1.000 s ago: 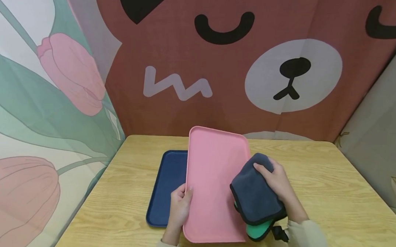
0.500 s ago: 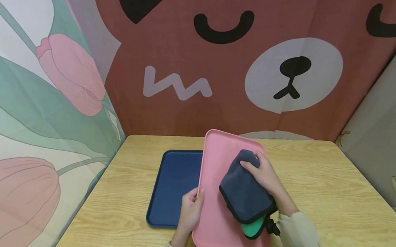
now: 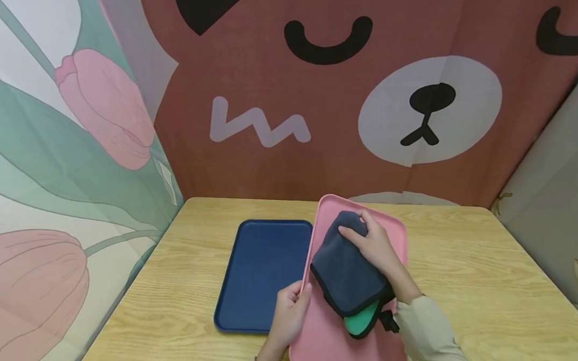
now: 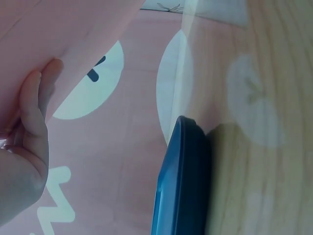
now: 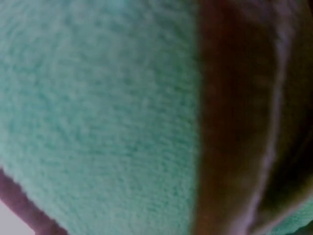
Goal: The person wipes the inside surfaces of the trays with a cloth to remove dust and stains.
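Note:
My left hand [image 3: 288,315] grips the left long edge of a pink tray [image 3: 320,340], thumb on its inner face and fingers behind, as the left wrist view also shows. The tray is tilted up off the table, its hollow side toward me. Over the tray, my right hand [image 3: 376,244] holds a folded cloth [image 3: 348,275], dark grey-blue with black edging, pinched near its top. A green underside [image 3: 360,321] shows at the cloth's lower end. Close up in the right wrist view, the green fabric [image 5: 98,117] and a dark border fill the picture.
A dark blue tray [image 3: 264,273] lies flat on the wooden table [image 3: 167,282], left of the pink one and partly covered by it in the head view. A curtain with a bear print [image 3: 250,171] hangs behind the table's far edge.
Held in the left hand, the pink tray has shifted right and toward me, uncovering more of the blue tray. The right hand has moved the cloth left, further over the pink tray.

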Motion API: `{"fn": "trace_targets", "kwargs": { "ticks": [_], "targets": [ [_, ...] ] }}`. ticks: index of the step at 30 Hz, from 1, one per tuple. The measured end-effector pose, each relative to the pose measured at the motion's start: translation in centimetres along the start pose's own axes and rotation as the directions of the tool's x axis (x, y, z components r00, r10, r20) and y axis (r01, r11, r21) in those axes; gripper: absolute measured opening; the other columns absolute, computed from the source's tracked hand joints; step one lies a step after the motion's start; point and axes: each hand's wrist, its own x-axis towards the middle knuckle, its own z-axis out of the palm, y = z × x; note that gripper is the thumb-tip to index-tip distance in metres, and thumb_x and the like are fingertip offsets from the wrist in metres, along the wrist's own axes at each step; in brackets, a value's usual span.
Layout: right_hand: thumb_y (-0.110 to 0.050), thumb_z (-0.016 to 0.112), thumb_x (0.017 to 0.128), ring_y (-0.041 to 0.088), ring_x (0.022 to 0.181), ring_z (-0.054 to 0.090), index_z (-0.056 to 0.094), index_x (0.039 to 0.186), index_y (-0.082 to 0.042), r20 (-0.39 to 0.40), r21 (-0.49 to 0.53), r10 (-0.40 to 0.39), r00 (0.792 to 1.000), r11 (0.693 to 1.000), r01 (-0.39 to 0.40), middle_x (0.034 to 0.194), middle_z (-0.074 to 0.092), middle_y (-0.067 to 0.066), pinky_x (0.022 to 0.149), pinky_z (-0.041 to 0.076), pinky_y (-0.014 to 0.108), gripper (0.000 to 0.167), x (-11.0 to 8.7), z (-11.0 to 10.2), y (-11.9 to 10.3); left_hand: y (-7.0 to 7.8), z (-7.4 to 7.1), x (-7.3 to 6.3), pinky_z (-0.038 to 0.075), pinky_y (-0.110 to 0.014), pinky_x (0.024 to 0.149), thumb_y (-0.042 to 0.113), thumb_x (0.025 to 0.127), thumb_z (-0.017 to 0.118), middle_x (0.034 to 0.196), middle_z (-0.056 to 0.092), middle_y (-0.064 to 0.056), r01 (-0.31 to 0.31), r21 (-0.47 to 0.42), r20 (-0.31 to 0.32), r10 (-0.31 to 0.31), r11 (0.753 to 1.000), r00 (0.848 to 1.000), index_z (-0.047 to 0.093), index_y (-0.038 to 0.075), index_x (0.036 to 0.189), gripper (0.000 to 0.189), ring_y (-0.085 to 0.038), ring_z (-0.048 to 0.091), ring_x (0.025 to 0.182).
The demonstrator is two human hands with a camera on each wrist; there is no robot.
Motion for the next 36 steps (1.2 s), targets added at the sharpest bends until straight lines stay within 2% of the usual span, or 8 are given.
{"fn": "trace_targets", "kwargs": {
  "ticks": [5, 8, 12, 16, 17, 24, 29, 36],
  "targets": [
    [-0.027, 0.063, 0.084, 0.029, 0.100, 0.051, 0.050, 0.124, -0.006, -0.028, -0.021, -0.015, 0.999, 1.000, 0.015, 0.117, 0.054, 0.015, 0.088, 0.039, 0.047, 0.047, 0.2, 0.2, 0.3, 0.0, 0.5, -0.1, 0.037, -0.015, 0.044, 0.002, 0.094, 0.042, 0.055, 0.049, -0.020, -0.001, 0.009, 0.025, 0.001, 1.000, 1.000, 0.057, -0.016, 0.088, 0.024, -0.006, 0.046, 0.046],
    [-0.027, 0.064, 0.083, 0.031, 0.102, 0.051, 0.049, 0.125, -0.005, -0.043, -0.052, -0.020, 0.999, 0.999, 0.017, 0.119, 0.052, 0.017, 0.088, 0.038, 0.048, 0.050, 0.3, 0.3, 0.4, 0.1, 0.7, -0.2, 0.037, -0.014, 0.044, 0.001, 0.094, 0.042, 0.055, 0.048, -0.021, -0.008, 0.019, 0.038, 0.007, 1.000, 0.999, 0.057, -0.017, 0.087, 0.024, -0.005, 0.045, 0.046],
    [-0.026, 0.065, 0.083, 0.032, 0.095, 0.050, 0.043, 0.121, -0.002, -0.069, -0.082, 0.014, 0.997, 0.996, -0.019, 0.112, 0.053, 0.020, 0.083, 0.041, 0.046, 0.050, 0.5, 0.4, 0.2, 0.2, 0.9, -0.3, 0.039, -0.015, 0.045, 0.001, 0.094, 0.041, 0.057, 0.050, -0.025, -0.017, 0.019, 0.056, 0.016, 1.000, 0.998, 0.057, -0.017, 0.090, 0.024, -0.005, 0.047, 0.048],
    [-0.018, 0.061, 0.084, 0.033, 0.088, 0.049, 0.037, 0.111, 0.000, -0.102, -0.101, 0.038, 0.994, 0.994, -0.048, 0.103, 0.051, 0.023, 0.077, 0.040, 0.043, 0.040, 0.5, 0.4, -0.2, 0.2, 1.0, -0.3, 0.040, -0.016, 0.045, 0.002, 0.094, 0.041, 0.059, 0.051, -0.028, -0.017, 0.017, 0.075, 0.016, 1.000, 0.997, 0.057, -0.018, 0.094, 0.025, -0.004, 0.049, 0.049],
    [-0.016, 0.061, 0.084, 0.033, 0.088, 0.048, 0.037, 0.109, 0.000, -0.109, -0.107, 0.032, 0.993, 0.993, -0.044, 0.101, 0.051, 0.023, 0.076, 0.039, 0.042, 0.037, 0.5, 0.4, -0.3, 0.2, 1.0, -0.3, 0.040, -0.015, 0.045, 0.002, 0.094, 0.041, 0.059, 0.050, -0.030, -0.017, 0.014, 0.081, 0.015, 1.000, 0.997, 0.056, -0.018, 0.094, 0.025, -0.004, 0.049, 0.049],
    [-0.013, 0.066, 0.080, 0.030, 0.079, 0.051, 0.053, 0.098, -0.002, -0.192, -0.173, -0.069, 0.979, 0.984, 0.036, 0.091, 0.058, 0.018, 0.068, 0.040, 0.038, 0.025, 0.7, 0.3, -0.2, -2.5, 1.2, -0.2, 0.040, -0.016, 0.045, 0.010, 0.096, 0.042, 0.060, 0.048, -0.030, -0.023, -0.011, 0.100, 0.024, 1.000, 0.995, 0.057, -0.015, 0.096, 0.029, -0.005, 0.049, 0.049],
    [-0.014, 0.067, 0.079, 0.024, 0.065, 0.049, 0.061, 0.093, -0.003, -0.245, -0.211, -0.124, 0.962, 0.975, 0.072, 0.075, 0.058, 0.012, 0.057, 0.036, 0.033, 0.019, 0.7, 0.1, -0.1, -2.5, 1.4, -0.2, 0.039, -0.015, 0.044, 0.010, 0.096, 0.041, 0.058, 0.046, -0.030, -0.028, -0.021, 0.136, 0.031, 0.999, 0.990, 0.056, -0.015, 0.095, 0.030, -0.006, 0.048, 0.048],
    [-0.016, 0.067, 0.080, 0.025, 0.069, 0.052, 0.064, 0.093, -0.002, -0.259, -0.223, -0.144, 0.955, 0.971, 0.086, 0.087, 0.063, 0.015, 0.060, 0.038, 0.035, 0.019, 0.8, -0.2, 0.0, -2.0, 1.6, -0.2, 0.038, -0.015, 0.043, 0.006, 0.095, 0.041, 0.056, 0.045, -0.027, -0.044, -0.001, 0.151, 0.044, 0.999, 0.988, 0.056, -0.016, 0.093, 0.027, -0.005, 0.047, 0.047]
  ]
}}
